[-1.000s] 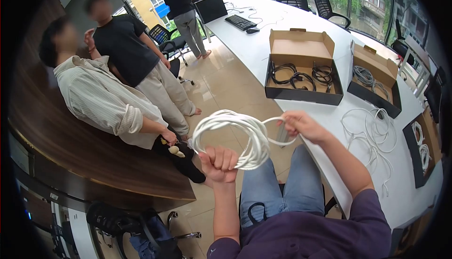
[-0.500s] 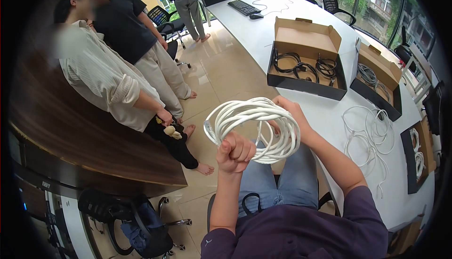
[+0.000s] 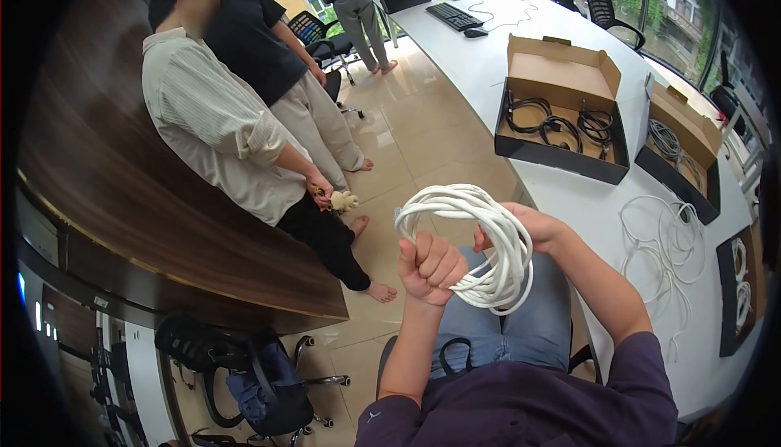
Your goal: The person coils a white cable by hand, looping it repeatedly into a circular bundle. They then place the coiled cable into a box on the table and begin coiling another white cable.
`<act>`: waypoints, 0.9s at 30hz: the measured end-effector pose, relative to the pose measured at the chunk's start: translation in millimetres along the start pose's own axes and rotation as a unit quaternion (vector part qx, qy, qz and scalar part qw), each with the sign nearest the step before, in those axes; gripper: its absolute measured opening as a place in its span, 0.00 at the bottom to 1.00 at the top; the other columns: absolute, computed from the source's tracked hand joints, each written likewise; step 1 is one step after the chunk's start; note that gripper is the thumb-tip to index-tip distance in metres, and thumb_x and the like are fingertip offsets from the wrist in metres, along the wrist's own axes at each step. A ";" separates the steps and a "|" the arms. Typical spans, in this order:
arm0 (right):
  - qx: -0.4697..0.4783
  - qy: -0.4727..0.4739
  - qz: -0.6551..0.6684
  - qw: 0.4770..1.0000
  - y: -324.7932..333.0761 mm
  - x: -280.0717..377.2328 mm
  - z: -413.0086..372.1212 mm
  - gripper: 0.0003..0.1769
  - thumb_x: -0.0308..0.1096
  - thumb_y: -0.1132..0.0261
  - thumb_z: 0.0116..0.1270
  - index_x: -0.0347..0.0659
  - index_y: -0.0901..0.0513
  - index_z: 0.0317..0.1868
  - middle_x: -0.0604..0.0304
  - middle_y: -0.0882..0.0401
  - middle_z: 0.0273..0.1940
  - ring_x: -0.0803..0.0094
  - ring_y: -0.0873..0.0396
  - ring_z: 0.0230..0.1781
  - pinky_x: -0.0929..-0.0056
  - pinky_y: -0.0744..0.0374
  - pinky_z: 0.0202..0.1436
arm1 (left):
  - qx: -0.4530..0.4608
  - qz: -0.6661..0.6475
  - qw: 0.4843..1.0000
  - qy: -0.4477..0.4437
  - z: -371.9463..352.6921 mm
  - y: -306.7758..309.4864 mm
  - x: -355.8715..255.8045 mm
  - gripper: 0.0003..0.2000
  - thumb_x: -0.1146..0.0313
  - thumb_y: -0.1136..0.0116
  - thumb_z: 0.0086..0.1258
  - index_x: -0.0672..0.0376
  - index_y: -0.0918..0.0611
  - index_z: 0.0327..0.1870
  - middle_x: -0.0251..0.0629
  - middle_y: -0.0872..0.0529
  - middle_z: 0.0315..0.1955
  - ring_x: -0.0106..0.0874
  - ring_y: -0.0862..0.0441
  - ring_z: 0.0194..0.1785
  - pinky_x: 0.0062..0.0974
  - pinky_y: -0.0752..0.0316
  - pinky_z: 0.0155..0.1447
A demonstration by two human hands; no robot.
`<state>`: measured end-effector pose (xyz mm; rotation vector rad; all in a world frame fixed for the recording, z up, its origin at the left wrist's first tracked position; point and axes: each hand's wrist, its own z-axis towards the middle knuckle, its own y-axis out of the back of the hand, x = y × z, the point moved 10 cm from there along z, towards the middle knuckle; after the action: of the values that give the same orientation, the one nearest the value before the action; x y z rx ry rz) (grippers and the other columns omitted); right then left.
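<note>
A thick coil of white cable (image 3: 511,276) hangs in front of me, above my lap, its many loops gathered into a ring. My left hand (image 3: 434,268) is closed in a fist round the near left side of the coil. At the far right side, my right hand (image 3: 529,226) grips the loops; some of its fingers are hidden behind the cable, and fingertips show inside the ring. A cable end with what looks like a clear plug (image 3: 398,214) sits at the coil's left edge.
On the white table (image 3: 561,195) to my right lie loose white cable (image 3: 663,239), a box of black cables (image 3: 561,154), a box of grey cable (image 3: 683,183) and a box of white cables (image 3: 726,317). Two people (image 3: 220,134) stand at left; a chair (image 3: 268,398) holds bags.
The coil has come down nearer my lap and tilted, so its ring looks narrower. Both hands still hold it. My view has swung left, shifting the surroundings to the right.
</note>
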<state>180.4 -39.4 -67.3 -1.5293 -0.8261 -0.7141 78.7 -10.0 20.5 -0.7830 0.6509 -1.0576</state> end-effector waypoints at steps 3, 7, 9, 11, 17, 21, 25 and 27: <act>-0.038 0.026 -0.010 0.999 -8.4 8.4 -5.8 0.13 0.35 0.43 0.73 0.37 0.22 0.52 0.66 0.21 0.36 0.82 0.22 0.36 0.80 0.21 0.44 | -0.008 -0.022 0.999 -0.029 0.9 4.4 -7.8 0.24 0.50 0.50 0.75 0.49 0.39 0.19 0.18 0.42 0.09 0.14 0.47 0.10 0.17 0.43 0.20; -0.117 0.062 -0.040 0.990 2.1 7.3 3.8 0.16 0.41 0.48 0.77 0.39 0.23 0.52 0.69 0.22 0.38 0.83 0.23 0.36 0.80 0.22 0.41 | -0.048 -0.075 0.994 -0.060 2.2 17.3 -15.3 0.23 0.50 0.50 0.75 0.48 0.39 0.19 0.19 0.41 0.09 0.15 0.47 0.11 0.16 0.48 0.20; -0.099 0.081 0.014 0.992 7.5 3.4 9.6 0.18 0.45 0.49 0.77 0.40 0.23 0.51 0.69 0.22 0.38 0.83 0.24 0.36 0.79 0.23 0.40 | -0.065 -0.088 0.991 -0.077 -0.4 26.0 -23.2 0.23 0.51 0.50 0.75 0.48 0.39 0.19 0.19 0.41 0.09 0.15 0.48 0.11 0.16 0.49 0.19; -0.024 0.085 0.109 0.990 10.4 -8.2 18.8 0.20 0.50 0.50 0.77 0.42 0.23 0.49 0.69 0.22 0.38 0.83 0.25 0.37 0.78 0.24 0.38 | -0.081 -0.098 0.988 -0.085 -0.8 30.1 -27.8 0.24 0.51 0.49 0.75 0.47 0.40 0.18 0.19 0.42 0.09 0.14 0.50 0.12 0.16 0.51 0.19; 0.087 0.094 0.166 0.978 10.3 -18.6 11.8 0.19 0.49 0.45 0.73 0.41 0.22 0.48 0.69 0.22 0.39 0.83 0.25 0.35 0.81 0.23 0.36 | -0.097 -0.117 0.984 -0.089 -5.3 38.7 -40.5 0.25 0.51 0.48 0.74 0.45 0.43 0.17 0.17 0.46 0.09 0.12 0.52 0.13 0.14 0.55 0.19; 0.071 0.109 0.133 0.983 8.0 -19.3 10.3 0.19 0.45 0.39 0.70 0.37 0.22 0.49 0.67 0.22 0.38 0.83 0.24 0.34 0.82 0.22 0.37 | -0.096 -0.104 0.984 -0.105 -4.5 36.4 -50.4 0.24 0.50 0.50 0.75 0.44 0.43 0.17 0.18 0.46 0.09 0.12 0.52 0.13 0.15 0.56 0.19; -0.012 0.128 0.067 0.989 22.7 -29.7 10.5 0.18 0.45 0.36 0.68 0.36 0.22 0.44 0.65 0.24 0.33 0.80 0.25 0.31 0.80 0.21 0.37 | -0.117 -0.120 0.977 -0.132 -7.4 37.9 -55.2 0.25 0.50 0.50 0.75 0.43 0.44 0.16 0.17 0.45 0.10 0.12 0.51 0.13 0.16 0.58 0.20; -0.028 0.130 0.052 0.990 35.7 -41.4 20.1 0.17 0.44 0.36 0.69 0.36 0.22 0.42 0.65 0.24 0.31 0.80 0.26 0.28 0.79 0.21 0.35 | -0.111 -0.122 0.977 -0.137 -6.3 32.3 -56.3 0.25 0.51 0.47 0.74 0.46 0.41 0.16 0.18 0.44 0.09 0.15 0.51 0.13 0.17 0.56 0.19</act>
<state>186.5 -25.6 -123.5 -1.4788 -0.5312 -0.8449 69.9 49.8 -4.1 -1.2041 0.4469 -1.0819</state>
